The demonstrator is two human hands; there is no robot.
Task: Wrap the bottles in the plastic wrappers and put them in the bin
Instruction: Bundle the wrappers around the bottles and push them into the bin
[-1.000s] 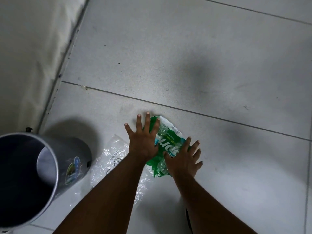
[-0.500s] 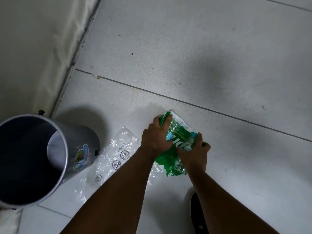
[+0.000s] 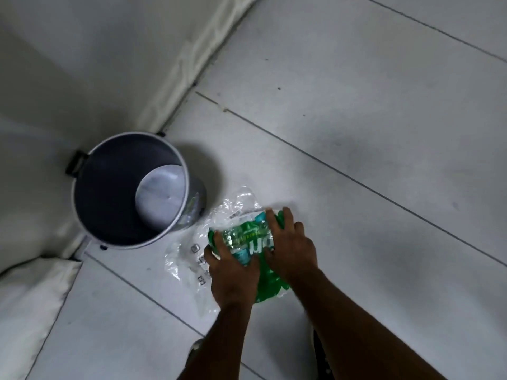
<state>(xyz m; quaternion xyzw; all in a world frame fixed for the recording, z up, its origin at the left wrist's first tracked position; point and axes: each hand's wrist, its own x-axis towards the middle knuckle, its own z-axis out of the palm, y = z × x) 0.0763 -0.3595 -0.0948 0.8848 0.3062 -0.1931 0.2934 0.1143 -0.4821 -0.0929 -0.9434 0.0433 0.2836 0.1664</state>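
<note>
A bundle of bottles in a green printed plastic wrapper (image 3: 247,237) lies low over the tiled floor, held from both sides. My left hand (image 3: 233,272) grips its near left end, and my right hand (image 3: 290,242) presses on its right side with fingers curled over the top. A clear crinkled plastic wrapper (image 3: 189,259) lies flat on the floor under and to the left of the bundle. The grey round bin (image 3: 82,215) stands upright to the left, with its mouth open and nothing visible inside.
A pale padded wall or mattress edge (image 3: 175,78) runs along the left and behind the bin. A second pale cushion (image 3: 30,297) sits at the lower left. Grey floor tiles (image 3: 384,133) spread to the right. My feet (image 3: 321,360) show at the bottom edge.
My hands went from flat on the green bundle to closed around it. The view has swung, so the bin now sits closer to the bundle, which has shifted towards the bin.
</note>
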